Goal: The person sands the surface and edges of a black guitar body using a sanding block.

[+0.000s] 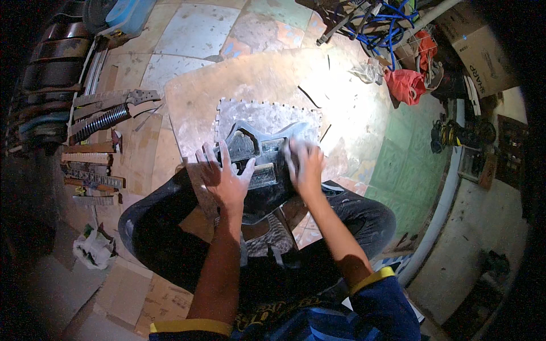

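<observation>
A dark electric guitar body [264, 200] with two pointed horns lies on a grey, dusty foam mat [228, 116] with jigsaw edges. Rectangular cavities and one larger irregular cavity are cut into its face. My left hand [224, 181] rests with spread fingers on the left side of the body, the thumb near the middle cavity. Over the right side, my right hand [305, 165] is blurred by motion, its fingers pressed together against the body near the upper cavity. Whatever it grips is hidden. Pale dust coats both hands.
Beneath the mat lies a wooden board [190, 94] on the tiled floor. Rasps and saws [94, 165] lie in a row on the left, near a crumpled plastic bag [94, 247]. Blue cables [392, 31], a red cloth [405, 84] and a cardboard box [483, 59] sit at far right.
</observation>
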Tool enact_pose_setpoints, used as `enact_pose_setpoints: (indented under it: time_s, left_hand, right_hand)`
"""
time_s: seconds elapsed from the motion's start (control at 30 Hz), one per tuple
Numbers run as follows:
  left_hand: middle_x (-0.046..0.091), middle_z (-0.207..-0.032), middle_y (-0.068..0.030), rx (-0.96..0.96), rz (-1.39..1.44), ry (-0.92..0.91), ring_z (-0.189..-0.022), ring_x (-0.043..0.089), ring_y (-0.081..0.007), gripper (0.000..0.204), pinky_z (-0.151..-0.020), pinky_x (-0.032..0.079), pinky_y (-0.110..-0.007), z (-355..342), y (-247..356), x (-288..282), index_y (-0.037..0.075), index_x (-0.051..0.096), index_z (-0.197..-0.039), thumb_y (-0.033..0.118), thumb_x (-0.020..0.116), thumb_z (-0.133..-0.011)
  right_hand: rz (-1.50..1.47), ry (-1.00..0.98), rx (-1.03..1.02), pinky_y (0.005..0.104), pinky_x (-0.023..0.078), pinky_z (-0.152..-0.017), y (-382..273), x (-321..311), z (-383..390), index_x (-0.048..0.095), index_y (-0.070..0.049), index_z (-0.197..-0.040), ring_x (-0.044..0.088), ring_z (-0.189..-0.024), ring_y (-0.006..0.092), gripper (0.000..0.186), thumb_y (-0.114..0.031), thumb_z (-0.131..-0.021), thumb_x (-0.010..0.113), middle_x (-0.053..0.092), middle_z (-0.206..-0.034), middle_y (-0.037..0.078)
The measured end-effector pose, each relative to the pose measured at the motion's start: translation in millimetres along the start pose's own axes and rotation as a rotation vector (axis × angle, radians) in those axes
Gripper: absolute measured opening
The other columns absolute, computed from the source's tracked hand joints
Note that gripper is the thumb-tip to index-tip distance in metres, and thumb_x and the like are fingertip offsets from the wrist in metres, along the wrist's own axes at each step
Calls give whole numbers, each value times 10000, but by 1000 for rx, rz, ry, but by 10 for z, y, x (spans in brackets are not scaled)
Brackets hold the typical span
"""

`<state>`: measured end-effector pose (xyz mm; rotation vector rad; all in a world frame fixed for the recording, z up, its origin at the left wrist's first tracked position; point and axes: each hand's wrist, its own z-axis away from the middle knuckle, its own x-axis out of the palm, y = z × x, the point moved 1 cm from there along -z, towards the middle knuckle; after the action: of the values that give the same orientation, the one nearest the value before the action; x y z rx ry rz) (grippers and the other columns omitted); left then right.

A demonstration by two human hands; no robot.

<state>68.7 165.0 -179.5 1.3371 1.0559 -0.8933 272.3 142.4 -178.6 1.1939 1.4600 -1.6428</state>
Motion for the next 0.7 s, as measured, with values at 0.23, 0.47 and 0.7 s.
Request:
enact_pose_setpoints:
  time_s: [0.23, 0.47, 0.7]
  left_hand:
    - [363, -1580, -224, 61, 8, 45, -1491, 281, -462, 955, -1153, 322, -626, -24, -16, 1, 143, 460, -1543, 554, 831, -765]
    - [322, -1619, -199, -135, 23, -155, -1511, 249, -446, 993, -1194, 256, -623, -17, -2, 46, 182, 416, -1578, 620, 790, -768]
    - [322, -1624, -190, -60, 107, -66, -1517, 249, -439, 1004, -1172, 337, -579, 6, -79, 133, 199, 403, -1587, 638, 778, -765]
  right_hand:
    - [8, 10, -4, 567, 423, -963, -60, -80, -474, 628, -200, -1368, 517, -1178, 410, 463, -229, -915, 717, 571, -1277, 193]
    - [8, -58, -133, 549, 400, -996, 45, -83, 424, 660, -236, -1314, 545, -1163, 400, 514, -138, -826, 787, 598, -1265, 172]
    - [16, 24, -17, 527, 432, -965, 15, 0, -332, 652, -181, -1329, 541, -1126, 423, 438, -199, -900, 742, 588, -1197, 201]
